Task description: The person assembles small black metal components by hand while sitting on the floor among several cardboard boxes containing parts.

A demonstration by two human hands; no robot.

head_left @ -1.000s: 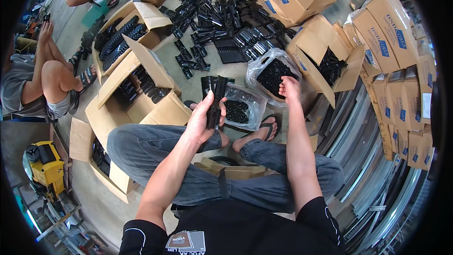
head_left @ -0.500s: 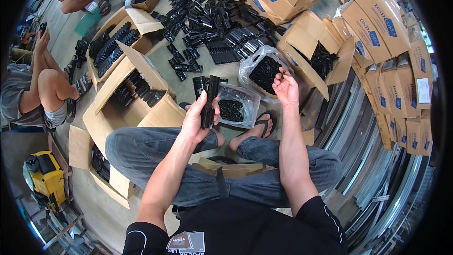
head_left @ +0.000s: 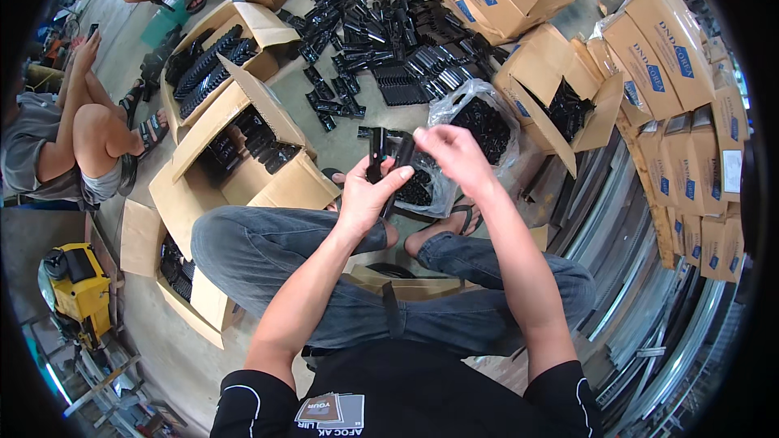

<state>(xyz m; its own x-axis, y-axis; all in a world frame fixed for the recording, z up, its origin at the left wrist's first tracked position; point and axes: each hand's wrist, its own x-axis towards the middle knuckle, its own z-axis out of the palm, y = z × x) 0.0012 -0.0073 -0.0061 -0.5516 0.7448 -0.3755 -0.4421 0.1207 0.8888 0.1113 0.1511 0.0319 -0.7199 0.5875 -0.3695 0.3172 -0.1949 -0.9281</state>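
1. The concrete floor (head_left: 341, 142) spreads under everything, with a heap of loose black parts (head_left: 398, 40) lying at its far end.
2. Open cardboard boxes (head_left: 243, 154) stand to the person's left, packed with more black pieces; another box (head_left: 560, 105) sits to the right.
3. A clear plastic bag (head_left: 483, 118) of small black bits lies just beyond the hands, near a sandalled foot (head_left: 462, 219).
4. The left hand (head_left: 365, 195) is curled around two long black brackets (head_left: 388, 164), held upright above the knees.
5. The right hand (head_left: 454, 154) has its fingertips pressed together at the top of the brackets, seemingly pinching a small piece, though it is too tiny to make out.
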